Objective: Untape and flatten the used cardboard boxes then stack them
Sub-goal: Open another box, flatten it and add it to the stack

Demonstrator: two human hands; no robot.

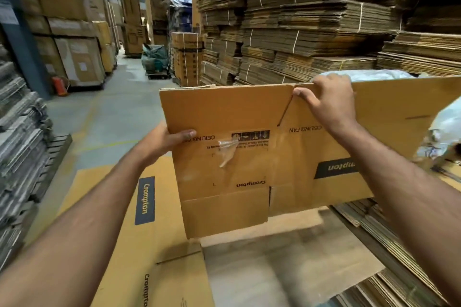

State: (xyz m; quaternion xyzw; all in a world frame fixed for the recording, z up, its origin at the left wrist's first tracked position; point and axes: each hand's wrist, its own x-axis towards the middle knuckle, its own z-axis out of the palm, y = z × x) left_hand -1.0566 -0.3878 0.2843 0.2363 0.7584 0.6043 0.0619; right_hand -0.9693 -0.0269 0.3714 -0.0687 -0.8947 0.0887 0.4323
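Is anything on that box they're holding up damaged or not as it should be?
Yes. A crumpled strip of clear tape hangs half peeled from the front of the flattened box, below the printed symbols. The box is held with its print upside down, left hand on its side edge, right hand on its top edge.
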